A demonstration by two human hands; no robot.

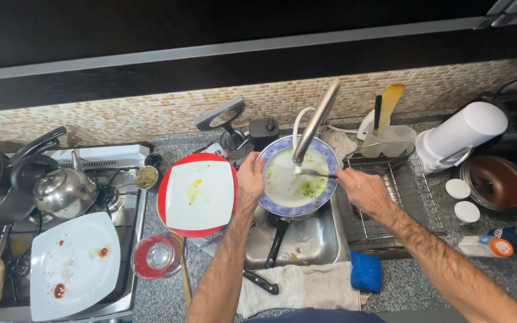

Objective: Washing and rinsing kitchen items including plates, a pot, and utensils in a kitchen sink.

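You're at a speckled grey granite counter (408,281) with a small-tile beige backsplash (151,113) and dark cabinets above. Steel sink (315,242) sits in the middle, curved faucet (315,122) over it, a black-handled pan (277,236) lying inside. Left of the sink: white square plate (201,194) smeared green, stacked on a red plate (166,206); a glass (158,256) in a red-rimmed bowl (142,266) just below. Far left is the stove (124,221) with a steel kettle (64,191), dark pans and another white square plate (73,266) with red sauce spots. Right of the sink: wire drying rack (384,203), white appliance (462,134), blue sponge (366,270). A striped towel (306,287) and a black-handled knife (261,281) lie at the front edge.

Both forearms reach forward over the sink. Your left hand (250,176) grips the left rim of the blue-rimmed bowl (297,179), fingers curled over the edge, thumb on the outside. The bowl is held tilted above the sink, right under the faucet spout, with greenish residue inside. Your right hand (363,188) is at the bowl's right side, fingers closed together pinching a fork (315,173) that points left into the bowl.
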